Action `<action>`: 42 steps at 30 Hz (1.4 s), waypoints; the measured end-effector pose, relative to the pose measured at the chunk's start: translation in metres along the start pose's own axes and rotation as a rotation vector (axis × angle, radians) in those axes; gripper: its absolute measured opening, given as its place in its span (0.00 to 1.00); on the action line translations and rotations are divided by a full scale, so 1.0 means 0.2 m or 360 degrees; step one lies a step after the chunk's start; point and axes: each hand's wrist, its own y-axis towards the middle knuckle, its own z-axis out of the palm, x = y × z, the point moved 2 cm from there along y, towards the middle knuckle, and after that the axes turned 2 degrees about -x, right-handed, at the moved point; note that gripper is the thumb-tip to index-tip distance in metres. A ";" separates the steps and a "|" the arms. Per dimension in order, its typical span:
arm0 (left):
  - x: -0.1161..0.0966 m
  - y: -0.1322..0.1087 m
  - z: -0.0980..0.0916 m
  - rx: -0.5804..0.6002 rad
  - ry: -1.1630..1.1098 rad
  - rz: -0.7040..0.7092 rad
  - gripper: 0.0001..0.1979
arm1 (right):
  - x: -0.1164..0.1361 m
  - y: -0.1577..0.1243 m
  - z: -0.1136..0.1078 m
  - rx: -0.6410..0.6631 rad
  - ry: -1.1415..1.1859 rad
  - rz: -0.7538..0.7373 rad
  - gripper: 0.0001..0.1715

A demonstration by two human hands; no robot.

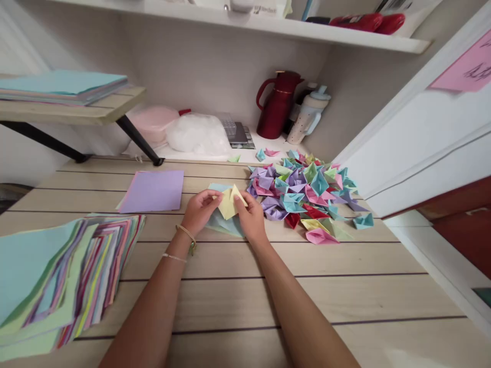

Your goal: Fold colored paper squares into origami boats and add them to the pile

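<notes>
A small piece of folded yellow paper is held up between both hands, creased, with a pointed corner at the top. My left hand pinches its left side between thumb and fingers. On the right side, my right hand grips it with the thumb on the near face. Beneath the hands lie light blue paper sheets, partly covered by the fingers and the yellow paper. To the right is a heap of folded paper boats in purple, blue, pink, green, red and yellow.
Purple sheets and a large fanned stack of coloured paper lie at left. More paper sits on a raised wooden shelf. Behind stand a dark red jug, a pale bottle and a white plastic bag.
</notes>
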 end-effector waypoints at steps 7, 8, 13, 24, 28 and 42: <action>0.02 0.01 0.00 0.0001 -0.0002 0.0013 0.15 | 0.00 0.00 -0.01 -0.0028 0.0003 -0.0037 0.16; 0.02 0.01 -0.01 -0.0017 -0.0009 0.0019 0.16 | 0.00 0.00 0.00 0.0005 -0.0025 -0.0015 0.16; 0.02 0.01 -0.01 -0.0061 0.0041 0.0029 0.16 | -0.02 0.00 0.00 0.0018 -0.0151 0.0082 0.24; -0.01 -0.01 0.01 0.0124 -0.0133 -0.0086 0.23 | 0.01 0.00 0.00 0.0007 -0.0030 0.0045 0.21; -0.02 -0.01 0.01 0.0116 -0.0102 -0.0101 0.19 | 0.01 0.00 0.00 -0.0053 0.0179 0.0071 0.20; -0.05 -0.01 0.00 -0.0028 0.0001 -0.0094 0.17 | 0.01 0.00 0.00 -0.0047 0.0073 0.0097 0.18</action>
